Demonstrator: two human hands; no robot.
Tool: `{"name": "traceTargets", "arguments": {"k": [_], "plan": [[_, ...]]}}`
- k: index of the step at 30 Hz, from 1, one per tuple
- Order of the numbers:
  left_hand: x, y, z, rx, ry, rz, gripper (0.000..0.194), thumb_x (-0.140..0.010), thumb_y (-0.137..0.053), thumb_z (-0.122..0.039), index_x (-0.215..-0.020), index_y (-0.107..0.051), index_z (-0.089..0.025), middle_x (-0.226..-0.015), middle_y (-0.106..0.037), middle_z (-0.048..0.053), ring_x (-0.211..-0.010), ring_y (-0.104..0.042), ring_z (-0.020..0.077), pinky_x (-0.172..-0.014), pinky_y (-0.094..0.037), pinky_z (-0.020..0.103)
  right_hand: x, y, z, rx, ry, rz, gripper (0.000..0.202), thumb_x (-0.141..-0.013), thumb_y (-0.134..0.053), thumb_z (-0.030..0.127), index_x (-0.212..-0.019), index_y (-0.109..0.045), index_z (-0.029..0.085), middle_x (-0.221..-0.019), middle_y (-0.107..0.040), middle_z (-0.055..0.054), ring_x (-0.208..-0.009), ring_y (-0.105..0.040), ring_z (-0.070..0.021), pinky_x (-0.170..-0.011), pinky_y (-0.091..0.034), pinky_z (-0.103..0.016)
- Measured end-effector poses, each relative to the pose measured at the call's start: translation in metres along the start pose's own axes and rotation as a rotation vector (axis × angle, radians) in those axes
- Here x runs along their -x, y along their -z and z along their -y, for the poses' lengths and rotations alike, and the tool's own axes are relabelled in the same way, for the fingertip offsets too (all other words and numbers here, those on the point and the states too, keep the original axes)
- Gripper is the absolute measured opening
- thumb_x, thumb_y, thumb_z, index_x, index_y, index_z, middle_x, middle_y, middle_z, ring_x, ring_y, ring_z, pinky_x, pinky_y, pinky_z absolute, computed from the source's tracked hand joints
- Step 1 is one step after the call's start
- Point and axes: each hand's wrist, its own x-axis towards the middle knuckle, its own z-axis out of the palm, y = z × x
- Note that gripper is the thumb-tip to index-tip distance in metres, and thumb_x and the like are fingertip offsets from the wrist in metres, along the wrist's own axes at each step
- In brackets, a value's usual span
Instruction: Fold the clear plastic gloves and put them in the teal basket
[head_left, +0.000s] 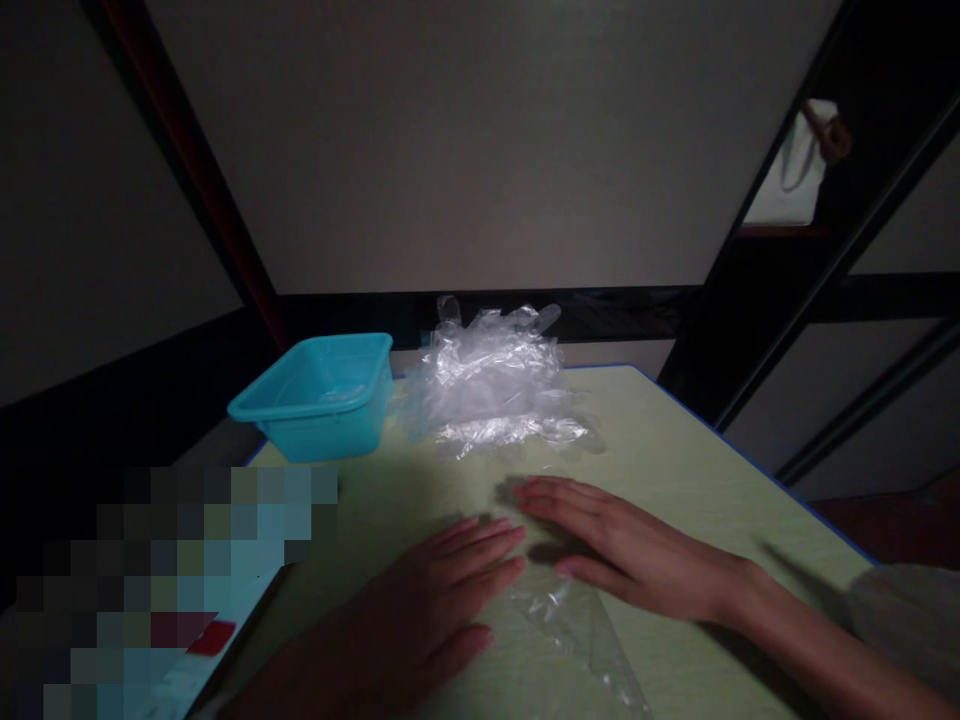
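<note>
A thin clear plastic piece lies on the pale green table, partly under and between my hands. My left hand is spread palm down at its left side, fingers stretched out. From the right, my right hand reaches over its upper end, with thumb and fingers apart and nothing held. Beyond the hands, a pile of crinkled clear plastic gloves sits near the table's far edge.
A turquoise plastic basin stands at the table's far left corner. A blurred-out patch covers the lower left, beside a light blue item with a red mark. A white bag is on a shelf at the upper right.
</note>
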Motion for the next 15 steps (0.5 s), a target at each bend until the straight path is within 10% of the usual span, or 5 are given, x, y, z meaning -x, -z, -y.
{"name": "traceTargets", "arguments": {"k": [8,15], "plan": [[-0.003,0.005,-0.007,0.08,0.012,0.08,0.044,-0.09,-0.044,-0.031,-0.134,-0.04,-0.024,-0.147,-0.024,0.007,-0.135,-0.022,0.0239,-0.111,-0.018,0.041,0.001,0.002,0.007,-0.069,0.022,0.045,0.017,-0.083,-0.059,0.027,-0.092,-0.061,0.013,-0.094,-0.061,-0.007,-0.091,-0.057,-0.0164,-0.079,-0.047,-0.029],[-0.001,0.0,-0.003,0.238,0.139,-0.118,0.039,-0.094,-0.031,-0.025,-0.13,-0.044,-0.018,-0.142,-0.038,0.007,-0.13,-0.033,0.0166,-0.108,-0.026,0.033,-0.002,-0.014,0.036,0.109,0.342,0.27,0.02,-0.073,-0.07,0.028,-0.062,-0.056,0.017,-0.063,-0.059,0.003,-0.062,-0.054,-0.0125,-0.055,-0.039,-0.024]]}}
